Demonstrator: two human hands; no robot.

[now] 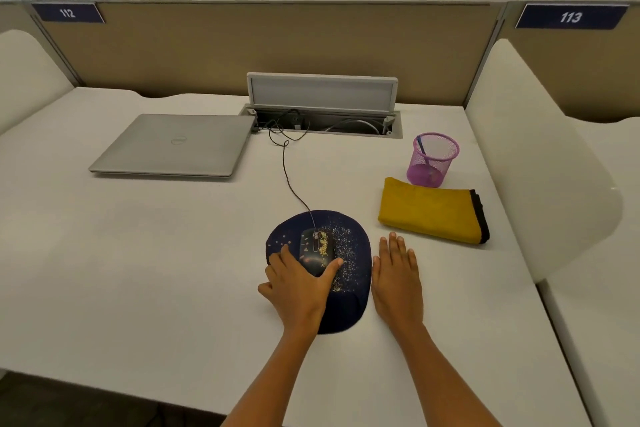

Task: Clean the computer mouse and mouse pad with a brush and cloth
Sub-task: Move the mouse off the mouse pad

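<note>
Soft, even overhead light fills the scene, with faint shadows under the left hand [298, 284] gripping the mouse [317, 251]. Away from that grip, edges bow outward and detail softens.

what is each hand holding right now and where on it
The left hand grips the mouse at its rear, thumb on one side and fingers on the other. The right hand lies flat, holding nothing.

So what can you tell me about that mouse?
The mouse is small, dark and looks like plastic, speckled with yellowish crumbs on top. It sits flat on the dark blue mouse pad, also crumb-strewn. A thin black cord runs from its front toward the desk's cable tray. The left hand grips its near end.
</note>
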